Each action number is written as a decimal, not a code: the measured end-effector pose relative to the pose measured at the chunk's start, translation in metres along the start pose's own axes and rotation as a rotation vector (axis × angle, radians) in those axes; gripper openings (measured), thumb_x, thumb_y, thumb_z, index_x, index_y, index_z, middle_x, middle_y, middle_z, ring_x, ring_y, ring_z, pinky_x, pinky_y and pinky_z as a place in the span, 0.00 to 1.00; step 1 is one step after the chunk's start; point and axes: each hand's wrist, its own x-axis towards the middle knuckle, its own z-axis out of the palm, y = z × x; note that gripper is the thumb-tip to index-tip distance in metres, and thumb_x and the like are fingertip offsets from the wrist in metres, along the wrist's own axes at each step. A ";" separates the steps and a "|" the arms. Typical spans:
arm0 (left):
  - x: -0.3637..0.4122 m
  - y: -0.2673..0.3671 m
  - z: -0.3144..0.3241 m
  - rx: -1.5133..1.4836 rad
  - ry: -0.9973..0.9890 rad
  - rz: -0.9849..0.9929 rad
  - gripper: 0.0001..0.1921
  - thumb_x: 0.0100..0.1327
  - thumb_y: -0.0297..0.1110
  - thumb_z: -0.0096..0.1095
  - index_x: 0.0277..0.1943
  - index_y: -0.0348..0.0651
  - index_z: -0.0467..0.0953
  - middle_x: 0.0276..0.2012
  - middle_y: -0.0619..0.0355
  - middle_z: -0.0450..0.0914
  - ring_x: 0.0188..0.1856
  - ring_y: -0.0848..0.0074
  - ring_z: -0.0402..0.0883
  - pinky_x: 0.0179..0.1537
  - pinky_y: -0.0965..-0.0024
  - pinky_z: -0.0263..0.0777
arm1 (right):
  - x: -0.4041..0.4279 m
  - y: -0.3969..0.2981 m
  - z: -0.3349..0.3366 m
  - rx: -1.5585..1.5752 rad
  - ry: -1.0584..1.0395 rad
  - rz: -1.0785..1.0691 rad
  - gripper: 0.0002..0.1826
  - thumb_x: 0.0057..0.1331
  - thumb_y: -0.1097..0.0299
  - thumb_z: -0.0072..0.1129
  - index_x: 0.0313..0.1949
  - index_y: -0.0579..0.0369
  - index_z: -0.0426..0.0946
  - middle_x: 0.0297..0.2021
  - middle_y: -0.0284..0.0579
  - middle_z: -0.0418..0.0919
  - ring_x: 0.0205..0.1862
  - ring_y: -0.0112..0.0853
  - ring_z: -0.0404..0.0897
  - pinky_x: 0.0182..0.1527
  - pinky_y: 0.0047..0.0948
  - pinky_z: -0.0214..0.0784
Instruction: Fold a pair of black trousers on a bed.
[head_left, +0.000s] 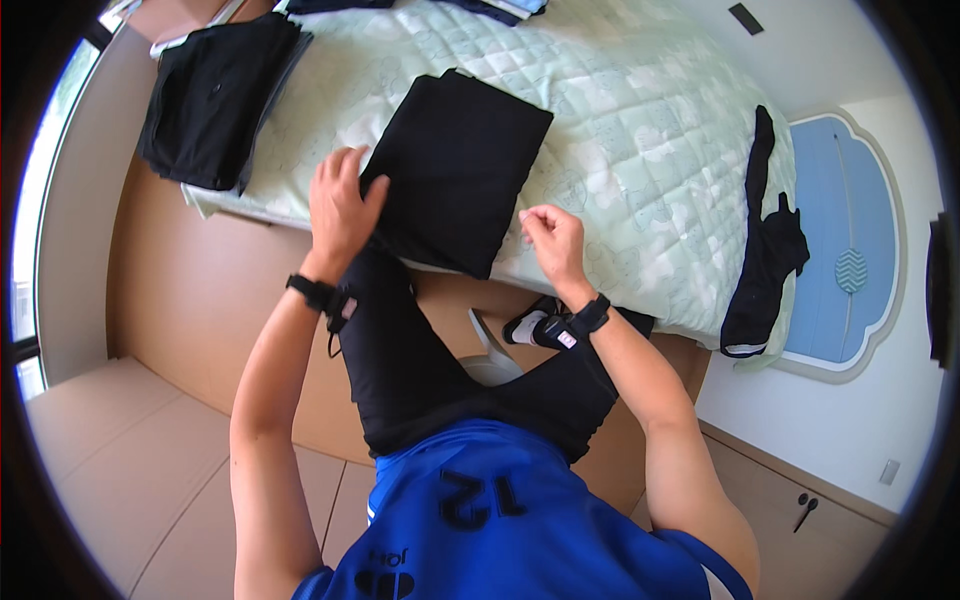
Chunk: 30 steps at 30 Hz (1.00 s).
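A folded black garment (457, 165) lies flat on the pale green quilted bedspread (630, 142), near the bed's front edge. At the garment's left edge is my left hand (345, 199), its thumb apart from the fingers and holding nothing; whether it touches the cloth I cannot tell. My right hand (553, 236) hovers over the bedspread just right of the garment, fingers curled in and thumb near the index finger, with nothing visible between them.
Left on the bed stands a stack of folded black clothes (221, 97). More dark folded clothes (487, 9) show at the far edge. A crumpled black garment (765, 255) lies at the right end, beside the blue headboard (847, 247). A chair base (487, 367) shows between my legs.
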 end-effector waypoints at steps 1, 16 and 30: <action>-0.002 0.017 -0.007 -0.073 -0.044 0.066 0.27 0.55 0.37 0.74 0.58 0.40 0.76 0.58 0.46 0.75 0.61 0.53 0.73 0.60 0.55 0.67 | 0.014 0.004 -0.005 0.092 0.010 0.050 0.08 0.68 0.67 0.63 0.40 0.59 0.83 0.22 0.39 0.79 0.21 0.23 0.75 0.24 0.25 0.66; -0.062 0.091 0.056 -0.066 -0.354 0.601 0.23 0.56 0.28 0.62 0.58 0.43 0.79 0.60 0.53 0.72 0.59 0.65 0.72 0.60 0.58 0.66 | 0.200 -0.008 -0.062 0.034 -0.521 0.257 0.15 0.71 0.57 0.60 0.50 0.51 0.75 0.27 0.39 0.80 0.17 0.22 0.76 0.18 0.20 0.61; -0.054 0.099 0.043 -0.246 -0.545 0.608 0.28 0.52 0.36 0.72 0.58 0.43 0.78 0.69 0.52 0.70 0.64 0.57 0.71 0.61 0.52 0.64 | 0.190 0.020 -0.040 0.323 -0.308 0.251 0.16 0.68 0.59 0.65 0.48 0.55 0.78 0.33 0.41 0.81 0.29 0.31 0.83 0.32 0.30 0.79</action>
